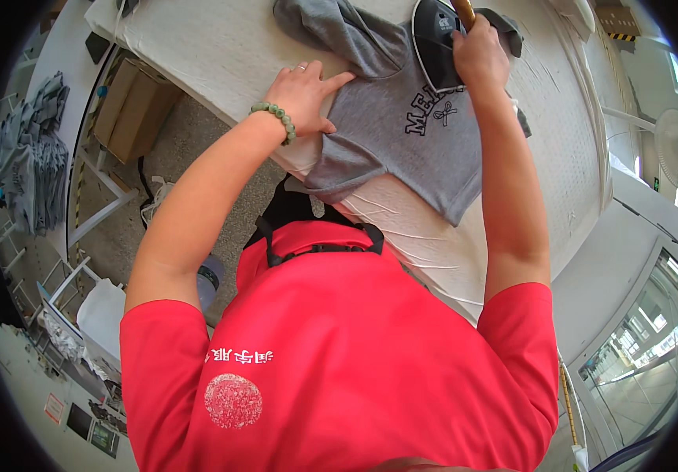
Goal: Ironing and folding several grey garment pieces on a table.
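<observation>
A grey sweatshirt [425,169] lies spread on a padded white ironing table [221,55], with dark lettering and a small bow figure on its front. My right hand [484,59] is closed round the handle of a black iron [432,43], which stands on the upper part of the sweatshirt beside the lettering. At the garment's left edge, my left hand [301,96] rests with thumb and forefinger spread, their tips touching the cloth. A green bead bracelet [277,116] circles my left wrist. The iron and my right forearm cover part of the sweatshirt.
A cardboard box [136,106] sits under the table's left side. Further left, a stack of grey garments [33,157] lies on a white table. A white chair [103,315] stands at lower left. On the right are a white fan [677,141] and a window [646,322].
</observation>
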A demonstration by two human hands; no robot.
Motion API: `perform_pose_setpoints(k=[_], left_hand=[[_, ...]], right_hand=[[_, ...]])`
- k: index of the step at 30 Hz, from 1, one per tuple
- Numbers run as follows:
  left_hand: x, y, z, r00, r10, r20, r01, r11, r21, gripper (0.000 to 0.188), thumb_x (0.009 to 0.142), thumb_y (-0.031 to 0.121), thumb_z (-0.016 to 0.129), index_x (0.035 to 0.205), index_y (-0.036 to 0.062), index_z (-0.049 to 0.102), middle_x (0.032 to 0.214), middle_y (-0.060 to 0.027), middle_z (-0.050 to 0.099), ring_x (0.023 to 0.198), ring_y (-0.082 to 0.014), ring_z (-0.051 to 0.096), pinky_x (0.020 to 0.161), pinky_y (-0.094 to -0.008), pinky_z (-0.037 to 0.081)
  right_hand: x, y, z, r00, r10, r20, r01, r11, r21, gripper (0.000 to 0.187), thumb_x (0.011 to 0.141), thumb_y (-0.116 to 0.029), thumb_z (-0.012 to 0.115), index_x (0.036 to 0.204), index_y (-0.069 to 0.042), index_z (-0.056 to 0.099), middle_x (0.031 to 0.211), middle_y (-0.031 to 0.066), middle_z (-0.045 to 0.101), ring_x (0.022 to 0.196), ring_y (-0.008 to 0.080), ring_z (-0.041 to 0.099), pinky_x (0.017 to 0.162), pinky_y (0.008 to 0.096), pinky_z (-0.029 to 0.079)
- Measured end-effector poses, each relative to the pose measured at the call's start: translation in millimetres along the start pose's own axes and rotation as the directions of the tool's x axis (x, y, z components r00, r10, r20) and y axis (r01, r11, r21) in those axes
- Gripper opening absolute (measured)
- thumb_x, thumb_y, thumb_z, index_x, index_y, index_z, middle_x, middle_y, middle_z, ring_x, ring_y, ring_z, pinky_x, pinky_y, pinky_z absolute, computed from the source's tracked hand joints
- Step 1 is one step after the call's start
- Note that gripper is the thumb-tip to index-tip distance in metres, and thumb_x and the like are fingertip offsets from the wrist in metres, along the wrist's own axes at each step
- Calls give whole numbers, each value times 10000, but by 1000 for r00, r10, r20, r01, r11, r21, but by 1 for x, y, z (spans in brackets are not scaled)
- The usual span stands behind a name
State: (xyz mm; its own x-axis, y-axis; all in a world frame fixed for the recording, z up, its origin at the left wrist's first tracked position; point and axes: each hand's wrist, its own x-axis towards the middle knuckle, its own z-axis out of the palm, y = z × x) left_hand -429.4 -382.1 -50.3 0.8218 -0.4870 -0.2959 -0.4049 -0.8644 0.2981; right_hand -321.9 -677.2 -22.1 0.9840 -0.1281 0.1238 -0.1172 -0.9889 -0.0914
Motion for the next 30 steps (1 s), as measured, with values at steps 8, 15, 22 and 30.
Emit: perform_pose_setpoints(k=[8,15,22,30], left_hand=[[-3,-9,-2,997,-45,56,48,997,-60,974,735,443,914,1581,364,437,1336,-129,568,1327,-318,533,1101,-452,423],[0,-11,7,1000,-7,-10,6,997,-81,997,716,343,926,1580,333,430,1248,-134,561,1263,-344,537,1078,-469,433],[-8,-12,13,998,-25,-65,15,988,-152,1012,737,328,915,1606,289,397,1284,-135,548,1255,-342,552,1060,-466,455],[-67,37,72,853,-467,-231,303,805,-510,677,845,302,835,1389,38,532,1129,-184,667,957,-383,682,850,-435,568]], right_hand=[[-79,23,-49,589,200,783,-554,805,211,459,924,-346,708,1224,-1,673,1001,239,753,982,427,730,851,475,561],[-135,-34,-66,802,-188,567,138,982,131,513,923,-329,727,1305,0,637,1019,255,753,971,447,724,840,510,567],[-114,-84,-48,744,-233,626,133,970,204,529,919,-341,725,1299,18,640,1058,280,742,1017,462,707,882,520,554],[-111,-94,-31,765,-172,620,15,968,250,418,914,-333,728,1113,35,708,987,280,742,987,452,717,863,500,552]])
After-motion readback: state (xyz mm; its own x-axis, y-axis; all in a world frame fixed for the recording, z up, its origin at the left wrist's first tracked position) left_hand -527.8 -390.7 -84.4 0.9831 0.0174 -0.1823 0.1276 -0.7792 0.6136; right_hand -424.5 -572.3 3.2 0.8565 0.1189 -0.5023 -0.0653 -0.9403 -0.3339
